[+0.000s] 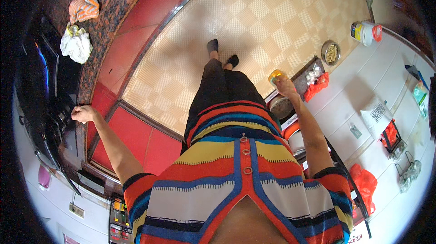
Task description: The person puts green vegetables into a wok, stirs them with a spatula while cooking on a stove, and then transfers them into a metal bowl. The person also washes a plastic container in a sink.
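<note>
My left hand (pixel 81 113) is closed at the front edge of the black gas stove (pixel 51 84), beside its control knobs; whether it grips a knob is hidden. On the other side, my right hand (pixel 285 85) holds a bottle of yellow liquid (pixel 275 76) above the floor, near the rack. Behind that hand, a rack shelf (pixel 301 73) carries a clear bag with white pieces (pixel 313 74) and a red plastic bag (pixel 316 86). A white cloth (pixel 76 44) and an orange striped cloth (pixel 84 8) lie on the speckled stone counter (pixel 115 9).
Red cabinet fronts (pixel 131 39) run below the counter. A steel bowl of pale sticks (pixel 330 53) and several tubs (pixel 366 33) stand at the right. Pots (pixel 281 107) sit on the rack by my right arm. Bags hang on the tiled wall (pixel 357 90).
</note>
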### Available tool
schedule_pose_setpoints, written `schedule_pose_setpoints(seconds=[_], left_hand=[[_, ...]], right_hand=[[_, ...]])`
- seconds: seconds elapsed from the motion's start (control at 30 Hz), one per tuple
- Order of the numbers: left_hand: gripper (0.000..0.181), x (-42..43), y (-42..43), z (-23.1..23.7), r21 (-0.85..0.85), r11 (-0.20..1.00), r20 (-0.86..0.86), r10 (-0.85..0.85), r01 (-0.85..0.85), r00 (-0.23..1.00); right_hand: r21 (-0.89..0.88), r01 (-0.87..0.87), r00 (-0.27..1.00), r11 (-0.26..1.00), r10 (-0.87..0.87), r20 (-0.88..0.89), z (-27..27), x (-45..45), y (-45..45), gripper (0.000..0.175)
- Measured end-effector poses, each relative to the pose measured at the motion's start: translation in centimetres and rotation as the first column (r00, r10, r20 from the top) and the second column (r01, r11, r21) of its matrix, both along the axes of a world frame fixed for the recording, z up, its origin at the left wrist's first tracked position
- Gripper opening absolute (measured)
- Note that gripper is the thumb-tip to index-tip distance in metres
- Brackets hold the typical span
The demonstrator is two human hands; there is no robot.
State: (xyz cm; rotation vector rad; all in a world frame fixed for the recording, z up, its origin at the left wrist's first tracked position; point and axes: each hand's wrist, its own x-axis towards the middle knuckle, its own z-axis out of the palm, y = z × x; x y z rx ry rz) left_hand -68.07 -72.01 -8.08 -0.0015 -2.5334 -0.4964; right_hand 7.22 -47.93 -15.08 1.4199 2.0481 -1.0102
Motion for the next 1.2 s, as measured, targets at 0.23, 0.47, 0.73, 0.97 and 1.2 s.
schedule_pose_setpoints(seconds=[0.23,0.47,0.73,0.97,1.2], left_hand=[[0.014,0.4,1.7,0.6,0.041,0.99,-0.038,0.136,-0.135,0.99],[0.016,0.3,1.5,0.7,0.036,0.995,-0.007,0.097,-0.096,0.995],[0.021,-0.2,0.8,-0.2,0.014,0.993,-0.049,0.121,-0.12,0.991],[0.026,0.1,1.2,0.0,0.011,0.994,-0.089,0.113,-0.112,0.99],[0.022,0.0,0.7,-0.4,0.036,0.998,-0.095,0.051,-0.048,0.994]], right_hand=[[0.081,0.135,0.991,0.988,-0.135,-0.002,-2.7,-3.6,3.8,0.03],[-0.074,0.202,0.977,0.977,-0.195,0.089,-1.0,-6.6,4.9,0.035],[0.021,-0.074,0.987,0.997,0.07,0.142,-2.4,-4.2,3.1,0.031],[0.083,0.054,0.998,0.995,-0.057,0.028,-4.1,-7.9,8.3,0.031],[0.07,-0.008,0.991,0.997,0.017,-0.131,-3.4,-13.7,8.7,0.031]])
